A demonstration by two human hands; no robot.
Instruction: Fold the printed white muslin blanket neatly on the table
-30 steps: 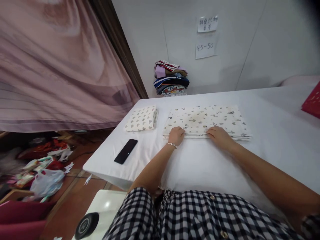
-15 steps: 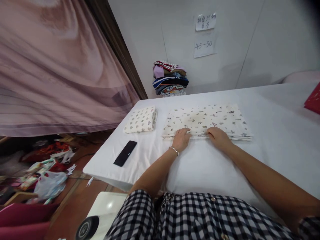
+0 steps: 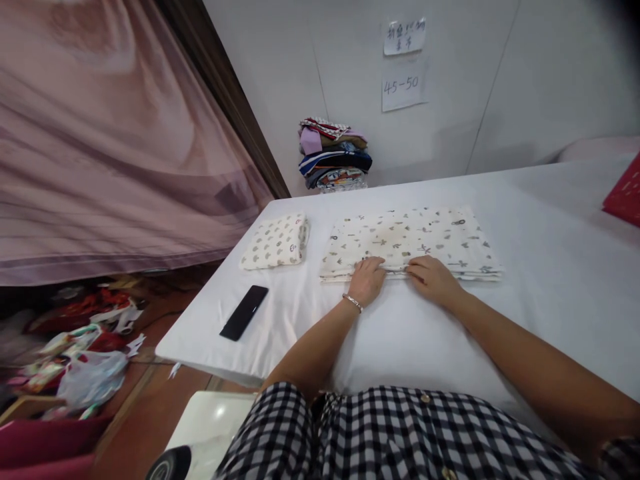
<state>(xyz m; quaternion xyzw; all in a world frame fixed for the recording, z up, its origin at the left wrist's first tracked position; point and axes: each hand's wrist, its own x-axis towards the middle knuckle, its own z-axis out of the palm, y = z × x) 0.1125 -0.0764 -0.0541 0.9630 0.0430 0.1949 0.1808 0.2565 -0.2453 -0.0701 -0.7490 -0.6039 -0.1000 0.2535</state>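
A white cloth (image 3: 425,233) with a small scattered print lies folded into a wide, layered rectangle on the white-covered table. At its near edge, my left hand (image 3: 369,281) has its fingers curled over the layers, left of the middle. My right hand (image 3: 434,283) pinches the same edge just to the right, with a short gap between both hands. The thumbs and the undersides of the fingers are mostly hidden. Left of this cloth sits a smaller folded cloth (image 3: 276,241) with a grey mushroom-like print, touched by neither hand.
A black phone (image 3: 244,313) lies on the table (image 3: 545,300) near its left side. Folded fabrics (image 3: 335,155) are stacked at the back by the wall. Something red (image 3: 624,193) shows at the far right. Bags (image 3: 93,377) litter the floor, beside a white stool-like surface (image 3: 210,417).
My right hand has shifted slightly left along the near edge, closer to my left hand. The view has turned a little; the cloth itself stays folded as before.
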